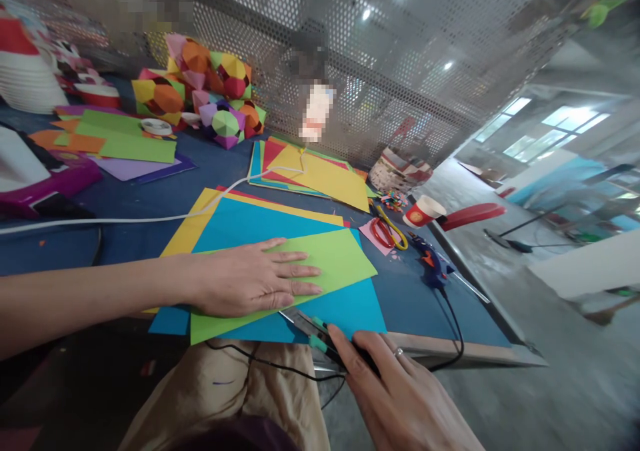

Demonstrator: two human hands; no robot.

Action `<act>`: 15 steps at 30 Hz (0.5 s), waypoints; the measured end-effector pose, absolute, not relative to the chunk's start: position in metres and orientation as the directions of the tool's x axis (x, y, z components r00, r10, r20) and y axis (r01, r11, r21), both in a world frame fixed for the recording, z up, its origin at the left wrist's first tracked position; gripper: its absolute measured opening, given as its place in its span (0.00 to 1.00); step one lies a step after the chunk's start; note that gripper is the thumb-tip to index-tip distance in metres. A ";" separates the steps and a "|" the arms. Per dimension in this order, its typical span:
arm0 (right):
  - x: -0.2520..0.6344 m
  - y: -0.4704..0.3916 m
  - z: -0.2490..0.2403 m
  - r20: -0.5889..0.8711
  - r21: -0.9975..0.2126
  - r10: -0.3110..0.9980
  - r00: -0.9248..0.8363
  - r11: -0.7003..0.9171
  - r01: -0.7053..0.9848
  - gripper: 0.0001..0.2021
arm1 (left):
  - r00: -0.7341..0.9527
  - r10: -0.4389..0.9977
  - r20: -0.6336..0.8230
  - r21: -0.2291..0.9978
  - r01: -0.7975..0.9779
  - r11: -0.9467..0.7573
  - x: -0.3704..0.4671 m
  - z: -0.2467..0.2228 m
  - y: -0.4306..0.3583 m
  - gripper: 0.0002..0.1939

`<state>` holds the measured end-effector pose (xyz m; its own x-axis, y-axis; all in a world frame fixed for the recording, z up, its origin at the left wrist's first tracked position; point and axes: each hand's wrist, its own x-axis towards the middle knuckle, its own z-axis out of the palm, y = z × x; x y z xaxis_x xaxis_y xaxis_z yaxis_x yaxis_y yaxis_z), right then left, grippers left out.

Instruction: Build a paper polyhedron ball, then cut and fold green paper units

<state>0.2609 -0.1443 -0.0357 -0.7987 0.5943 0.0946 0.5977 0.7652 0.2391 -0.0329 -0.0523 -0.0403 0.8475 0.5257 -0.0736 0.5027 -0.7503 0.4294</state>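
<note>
My left hand (260,274) lies flat with its fingers spread on a light green sheet of paper (345,254). Beneath that is a blue sheet (350,308), with yellow paper (183,238) showing under it. A utility knife (316,334) with a black and green handle is in my right hand (385,378), whose fingers wrap round it. Its blade points up and left and meets the lower edge of the green sheet, close to my left fingers. Whether the blade is cutting into the paper, I cannot tell.
Behind lies a stack of coloured sheets (330,178), crossed by a white cable (150,220). Folded paper balls (223,124) stand at the back left. Scissors (383,231), a paper cup (424,211) and a blue glue gun (434,264) are to the right, near the table edge.
</note>
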 end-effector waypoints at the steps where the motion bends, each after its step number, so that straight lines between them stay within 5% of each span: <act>1: 0.261 -0.144 -0.036 0.095 0.236 0.594 -0.799 0.766 0.597 0.31 | 0.849 0.524 -0.070 0.425 0.501 -0.754 -0.033 -0.041 -0.052 0.25; 5: 0.260 -0.143 -0.038 0.109 0.216 0.597 -0.795 0.766 0.605 0.27 | 0.802 0.594 -0.059 0.418 0.561 -0.715 -0.027 -0.042 -0.048 0.28; 10: 0.261 -0.144 -0.040 0.101 0.202 0.615 -0.782 0.757 0.622 0.27 | 0.553 0.827 -0.099 0.277 0.814 -0.511 -0.005 -0.030 -0.031 0.41; 15: 0.260 -0.146 -0.040 0.077 0.193 0.630 -0.773 0.751 0.631 0.30 | 0.544 0.830 -0.122 0.216 0.831 -0.513 0.013 -0.011 -0.011 0.41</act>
